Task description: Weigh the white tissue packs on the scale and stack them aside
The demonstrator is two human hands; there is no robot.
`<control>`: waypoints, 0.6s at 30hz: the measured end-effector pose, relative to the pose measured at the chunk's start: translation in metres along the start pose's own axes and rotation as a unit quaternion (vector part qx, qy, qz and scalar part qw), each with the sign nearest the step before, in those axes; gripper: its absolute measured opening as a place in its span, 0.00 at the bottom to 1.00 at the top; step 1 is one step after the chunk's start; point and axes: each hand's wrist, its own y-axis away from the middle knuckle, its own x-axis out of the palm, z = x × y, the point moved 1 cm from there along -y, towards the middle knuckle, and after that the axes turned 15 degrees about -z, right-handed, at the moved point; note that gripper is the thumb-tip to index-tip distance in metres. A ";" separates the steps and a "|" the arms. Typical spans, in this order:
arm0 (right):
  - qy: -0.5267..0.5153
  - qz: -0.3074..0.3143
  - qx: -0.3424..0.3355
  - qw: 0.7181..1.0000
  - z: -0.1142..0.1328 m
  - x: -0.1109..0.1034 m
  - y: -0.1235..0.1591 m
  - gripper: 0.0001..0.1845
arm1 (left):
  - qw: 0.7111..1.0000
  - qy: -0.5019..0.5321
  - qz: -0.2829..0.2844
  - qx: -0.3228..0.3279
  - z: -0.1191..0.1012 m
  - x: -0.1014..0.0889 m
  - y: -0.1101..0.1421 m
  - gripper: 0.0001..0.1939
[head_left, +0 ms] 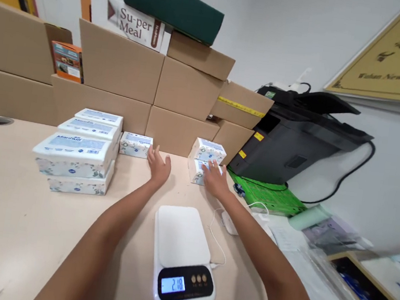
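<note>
My left hand (159, 166) is open, its fingertips at the right end of a single tissue pack (135, 146) that lies against the cardboard boxes. Spread fingers of my right hand (216, 178) rest on the front tissue pack (197, 173) on the right; another tissue pack (209, 147) stands just behind it. To the left are stacked white tissue packs (74, 151) with blue labels. Nearer to me, between my forearms, sits a white kitchen scale (184, 235) with a bare platform. Its lit display (173, 285) appears to read 218.
Cardboard boxes (122, 70) form a wall along the back of the table. A dark printer (296, 137) stands at the right above a green mat (267, 193). A white cable (222, 247) runs from the scale. Plastic wrapping (319, 276) and an open box lie at right.
</note>
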 end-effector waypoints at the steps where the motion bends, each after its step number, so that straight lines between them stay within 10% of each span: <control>1: -0.005 -0.013 -0.014 1.000 0.013 -0.003 -0.002 0.35 | 0.999 -0.022 0.002 0.038 -0.004 -0.009 -0.012 0.31; 5: -0.056 -0.036 -0.099 0.993 0.080 -0.008 -0.023 0.34 | 0.971 -0.174 0.031 0.162 -0.019 -0.041 -0.065 0.26; 9: -0.113 -0.035 -0.128 0.985 0.150 -0.003 -0.069 0.35 | 0.968 -0.221 0.005 0.122 -0.018 -0.063 -0.099 0.25; 18: -0.171 -0.069 0.094 0.978 0.220 0.023 -0.148 0.27 | 0.971 -0.197 -0.129 0.042 0.031 -0.066 -0.080 0.34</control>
